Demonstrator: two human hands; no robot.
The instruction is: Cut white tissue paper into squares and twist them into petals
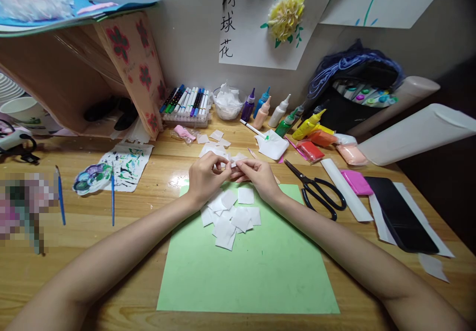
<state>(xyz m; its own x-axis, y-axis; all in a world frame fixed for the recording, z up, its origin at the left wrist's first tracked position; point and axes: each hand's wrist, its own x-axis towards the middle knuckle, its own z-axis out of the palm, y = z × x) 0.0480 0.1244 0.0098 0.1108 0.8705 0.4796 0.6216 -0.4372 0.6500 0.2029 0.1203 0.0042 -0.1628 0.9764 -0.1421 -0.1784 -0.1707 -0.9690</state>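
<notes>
Head camera: forearms angle inward, left hand (206, 178) and right hand (261, 178) meeting near the green sheet's (247, 281) far edge — fingertips pinched on a small white paper piece (233, 164).

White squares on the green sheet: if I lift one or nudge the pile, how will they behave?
The white squares look thin and tissue-like, so one would probably be very light and floppy, sagging away from a pinch. They overlap loosely, so a nudge would likely slide several across the green sheet. Lying flat, they seem unlikely to roll.
</notes>
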